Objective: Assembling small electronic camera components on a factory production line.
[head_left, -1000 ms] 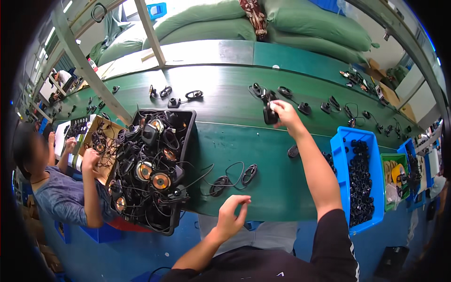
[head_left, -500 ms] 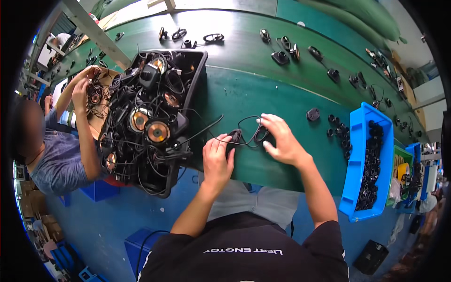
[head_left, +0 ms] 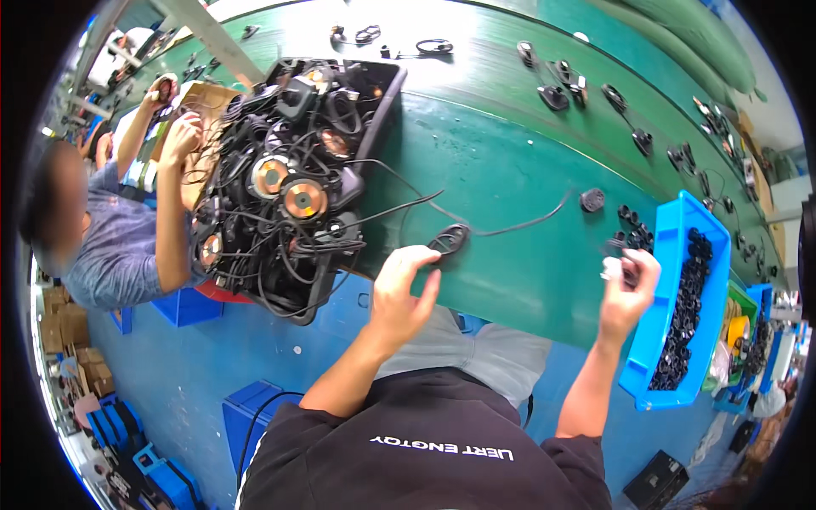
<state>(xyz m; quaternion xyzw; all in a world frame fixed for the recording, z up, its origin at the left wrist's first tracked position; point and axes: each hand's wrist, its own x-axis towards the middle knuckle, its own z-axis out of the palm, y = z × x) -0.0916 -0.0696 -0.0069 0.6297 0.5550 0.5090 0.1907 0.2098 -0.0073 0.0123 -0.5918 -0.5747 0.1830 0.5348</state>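
My left hand (head_left: 402, 293) pinches a black oval part (head_left: 449, 240) with its fingertips, near the front edge of the green table (head_left: 510, 170). A thin black cable (head_left: 518, 226) runs from that part to the right across the table. My right hand (head_left: 627, 293) is at the near left rim of a blue bin (head_left: 671, 223), closed on a small black ring-shaped piece (head_left: 626, 270). The bin is full of small black pieces (head_left: 684, 314), and a few more lie loose on the table just left of it.
A black crate (head_left: 293, 183) heaped with cables and round copper-coloured coils stands at the left. A co-worker (head_left: 102, 238) beyond it handles parts over a cardboard box (head_left: 200, 102). Black parts (head_left: 557, 89) lie along the far strip. Blue crates (head_left: 246, 416) stand on the floor.
My right hand left the wired part at the table's middle and went right to the blue bin, closing on a small black piece. My left hand stayed on the oval part.
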